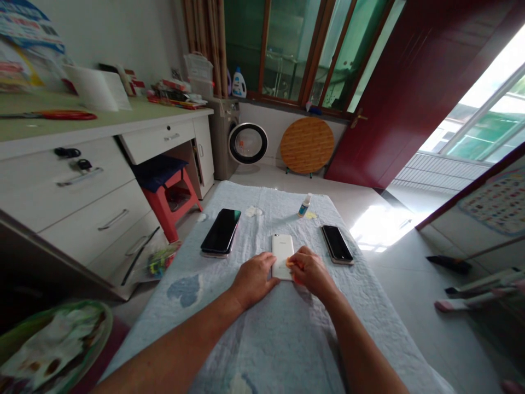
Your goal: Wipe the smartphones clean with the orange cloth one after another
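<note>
White phone (pixel 282 247), back upward.
Left hand (pixel 253 280): fingers at its edge (grip unclear); right hand (pixel 312 272): fingers pinching orange piece (pixel 289 262).

To your left, white drawer unit (pixel 82 202), red stool (pixel 159 205) beside it; far side, washing machine (pixel 221 148), brown-framed windows (pixel 287 49); far right, dark-red door (pixel 381 93) open, bright sunlight patch (pixel 375 221) on your pale floor (pixel 394 284).

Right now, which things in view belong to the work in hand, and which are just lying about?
Work:
- white phone, left hand against it
- orange piece, pinched in right hand
- probably small bottle, dark phones

Apparently lying about:
- red stool
- round wooden board
- white roll
</note>
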### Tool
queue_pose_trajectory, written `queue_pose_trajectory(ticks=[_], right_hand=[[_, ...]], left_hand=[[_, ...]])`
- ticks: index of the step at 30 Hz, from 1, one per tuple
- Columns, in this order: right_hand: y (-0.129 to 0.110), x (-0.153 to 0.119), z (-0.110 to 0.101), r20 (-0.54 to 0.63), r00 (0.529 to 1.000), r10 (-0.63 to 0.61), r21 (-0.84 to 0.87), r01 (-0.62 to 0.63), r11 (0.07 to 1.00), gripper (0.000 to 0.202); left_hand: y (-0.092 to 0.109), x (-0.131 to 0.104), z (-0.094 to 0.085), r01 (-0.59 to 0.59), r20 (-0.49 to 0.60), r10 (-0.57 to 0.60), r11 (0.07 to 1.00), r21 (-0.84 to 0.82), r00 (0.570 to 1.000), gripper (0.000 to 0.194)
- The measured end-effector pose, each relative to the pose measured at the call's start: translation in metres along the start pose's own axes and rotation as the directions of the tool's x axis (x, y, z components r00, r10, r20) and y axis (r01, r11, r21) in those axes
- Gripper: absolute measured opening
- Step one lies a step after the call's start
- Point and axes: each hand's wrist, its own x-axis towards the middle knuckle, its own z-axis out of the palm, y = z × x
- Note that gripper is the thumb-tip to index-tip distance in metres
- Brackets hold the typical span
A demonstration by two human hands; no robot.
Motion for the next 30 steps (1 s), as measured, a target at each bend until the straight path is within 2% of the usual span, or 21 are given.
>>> queue_pose_trajectory(ticks=[6,11,14,22,30], right_hand=[[-0.025,-0.002,0.01,0.066,0.995,-0.077,-0.003,0.077,0.997,0.019],[-0.031,-0.001,0.018,0.096,0.986,-0.138,-0.023,0.141,0.99,0.019],[-0.027,-0.003,0.011,0.125,0.984,-0.123,-0.006,0.125,0.992,0.018],[-0.002,-0.009,-0.02,0.2,0.979,-0.031,0.016,0.028,0.999,0.019],[-0.003,-0.009,-0.025,0.217,0.976,-0.007,-0.001,0.008,1.0,0.02]], left_hand=[[0.001,-0.001,0.001,-0.002,-0.002,0.002,1.0,-0.021,1.0,0.035],[0.004,-0.001,-0.002,-0.003,0.005,0.003,0.999,-0.032,1.0,0.027],[0.004,-0.001,-0.002,-0.01,0.012,0.01,1.0,-0.022,1.0,0.027],[0.001,-0.001,-0.001,0.004,0.008,-0.004,1.0,-0.003,1.0,0.04],[0.003,-0.001,-0.003,0.017,0.005,-0.016,1.0,-0.025,1.0,0.041]])
